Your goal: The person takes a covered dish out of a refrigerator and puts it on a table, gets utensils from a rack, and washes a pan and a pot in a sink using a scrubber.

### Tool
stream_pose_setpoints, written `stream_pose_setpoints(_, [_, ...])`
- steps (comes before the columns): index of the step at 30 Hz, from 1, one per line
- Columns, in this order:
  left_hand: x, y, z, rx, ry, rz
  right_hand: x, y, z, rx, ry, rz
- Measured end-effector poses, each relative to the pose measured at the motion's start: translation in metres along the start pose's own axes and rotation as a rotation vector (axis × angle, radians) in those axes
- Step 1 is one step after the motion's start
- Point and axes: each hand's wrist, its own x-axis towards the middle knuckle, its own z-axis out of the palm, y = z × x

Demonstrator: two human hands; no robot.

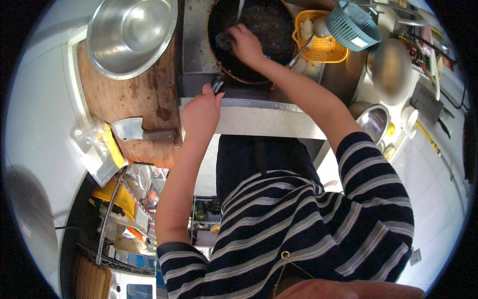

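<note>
A large dark wok [279, 30] sits at the top middle, wet inside, with a thin stream of water [241, 9] falling into it. My right hand [246, 45] reaches down into the wok. Its fingers are bent over a dark, tangled scouring pad [222, 41], pressed near the wok's left side. My left hand [202, 113] is closed around a black handle [217, 83] at the wok's near-left rim. Part of that handle is hidden inside my fist.
Left of the wok, a big steel bowl [124, 72] stands on a wooden board [144, 99]. A cleaver [128, 128] lies there beside a plastic bag [99, 154]. Yellow [338, 54] and blue [343, 30] baskets and a ladle [301, 51] are at the right. A smaller steel bowl [376, 122] stands nearer.
</note>
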Motion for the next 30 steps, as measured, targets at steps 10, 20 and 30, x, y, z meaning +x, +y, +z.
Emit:
stream_pose_setpoints(10, [0.007, 0.009, -0.005, 0.061, 0.053, 0.053, 0.012, 0.005, 0.000, -0.045, 0.174, 0.111])
stream_pose_setpoints(20, [0.009, 0.009, -0.001, 0.038, 0.036, 0.063, 0.017, 0.102, -0.045, -0.341, 0.182, 0.358])
stream_pose_setpoints(30, [0.008, 0.007, -0.004, 0.022, 0.035, 0.067, -0.010, 0.091, -0.051, -0.530, -0.104, 0.390])
